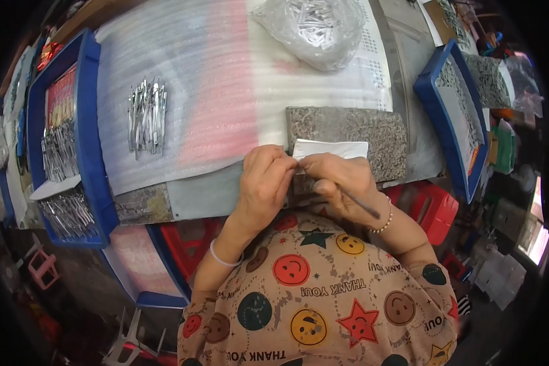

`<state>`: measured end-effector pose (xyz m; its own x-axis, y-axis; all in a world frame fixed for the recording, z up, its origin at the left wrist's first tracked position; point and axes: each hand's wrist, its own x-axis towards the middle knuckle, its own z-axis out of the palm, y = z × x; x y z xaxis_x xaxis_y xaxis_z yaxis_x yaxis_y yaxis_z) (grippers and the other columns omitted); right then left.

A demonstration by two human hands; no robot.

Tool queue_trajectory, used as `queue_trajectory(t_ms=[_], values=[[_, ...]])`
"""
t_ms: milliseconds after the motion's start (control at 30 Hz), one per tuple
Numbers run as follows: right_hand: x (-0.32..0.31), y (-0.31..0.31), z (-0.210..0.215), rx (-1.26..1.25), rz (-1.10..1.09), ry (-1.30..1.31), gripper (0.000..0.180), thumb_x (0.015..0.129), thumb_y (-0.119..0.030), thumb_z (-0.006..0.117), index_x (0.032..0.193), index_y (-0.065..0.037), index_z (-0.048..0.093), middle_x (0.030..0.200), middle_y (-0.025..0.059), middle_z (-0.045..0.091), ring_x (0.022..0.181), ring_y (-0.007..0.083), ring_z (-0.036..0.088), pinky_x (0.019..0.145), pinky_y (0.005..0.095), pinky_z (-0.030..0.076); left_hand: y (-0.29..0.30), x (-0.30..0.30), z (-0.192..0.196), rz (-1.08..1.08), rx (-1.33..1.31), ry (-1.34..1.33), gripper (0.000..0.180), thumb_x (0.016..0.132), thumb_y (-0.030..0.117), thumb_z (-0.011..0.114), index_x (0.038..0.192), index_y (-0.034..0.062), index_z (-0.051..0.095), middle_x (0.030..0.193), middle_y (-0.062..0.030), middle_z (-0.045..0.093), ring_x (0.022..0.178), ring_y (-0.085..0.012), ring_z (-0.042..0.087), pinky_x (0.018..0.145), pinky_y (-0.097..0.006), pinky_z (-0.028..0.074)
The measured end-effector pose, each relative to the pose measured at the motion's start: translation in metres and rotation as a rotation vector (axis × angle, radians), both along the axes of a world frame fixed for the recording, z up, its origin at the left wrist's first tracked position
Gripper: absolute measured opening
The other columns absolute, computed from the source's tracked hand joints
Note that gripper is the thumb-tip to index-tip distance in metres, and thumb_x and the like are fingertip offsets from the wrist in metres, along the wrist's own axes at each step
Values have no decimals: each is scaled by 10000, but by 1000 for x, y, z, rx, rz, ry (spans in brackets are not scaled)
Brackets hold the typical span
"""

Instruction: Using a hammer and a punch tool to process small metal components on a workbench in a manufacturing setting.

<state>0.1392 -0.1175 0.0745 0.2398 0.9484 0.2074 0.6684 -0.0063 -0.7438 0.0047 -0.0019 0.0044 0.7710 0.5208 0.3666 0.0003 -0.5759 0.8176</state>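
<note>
- Worktop (372, 85): covered with a white-and-pink foam sheet (226, 79); blue trays at both sides.
- Left blue tray (91, 152): holds two batches of small metal pieces, well apart from the hands; whether worked or unworked cannot be told.
- Clear plastic bag (314, 27): at the far edge, bulging with many small metal pieces, seemingly bulk stock.
- Granite slab (354, 131): grey speckled block at the near edge, just beyond the hands.
- Loose pile of metal pieces (147, 116): lies on the foam sheet, left of the slab, apart from both hands; a modest heap beside the much fuller bag, so by judgement a large share of the work remains.
- White folded cloth (332, 148): on the slab, touching the fingertips.
- Left hand (263, 180): closed, fingertips pinching a tiny item against the right hand; item too small to identify.
- Right hand (335, 180): closed around a thin dark tool (358, 203), shaft slanting back toward the wrist.
</note>
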Motion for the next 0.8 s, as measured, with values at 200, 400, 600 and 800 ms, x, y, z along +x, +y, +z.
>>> queue_trajectory(t_ms=[200, 400, 600, 800], values=[[9, -8, 11, -92, -124, 233, 318, 1003, -292, 494, 1000, -8, 637, 857, 156, 659, 638, 247, 641, 588, 313, 516, -3, -8, 4, -20, -22, 18, 163, 760, -52, 676, 905, 15, 642, 916, -135, 588, 927, -321, 588, 793, -388, 464], [7, -16, 51, 97, -150, 242, 179, 933, -103, 499, 992, 23, 611, 1041, 192, 684, 597, 173, 625, 560, 282, 526, -1, -8, 1, -14, -9, 9, 151, 759, -41, 682, 893, 14, 640, 905, -129, 582, 930, -316, 588, 791, -386, 459], [10, 7, -1, -45, 7, 70, 198, 943, -228, 586, 959, -33, 617, 814, 156, 616, 682, 332, 628, 571, 346, 504, 0, -3, 2, -11, -14, 3, 159, 759, -36, 684, 905, 13, 643, 905, -132, 585, 927, -316, 587, 795, -391, 459], [14, -17, 30, -51, -218, 238, 249, 998, -194, 477, 1016, -6, 639, 961, 188, 670, 723, 259, 672, 612, 295, 537, -3, -9, -3, -36, -31, 0, 191, 739, -32, 679, 914, 22, 626, 930, -127, 562, 909, -310, 559, 801, -401, 422]])
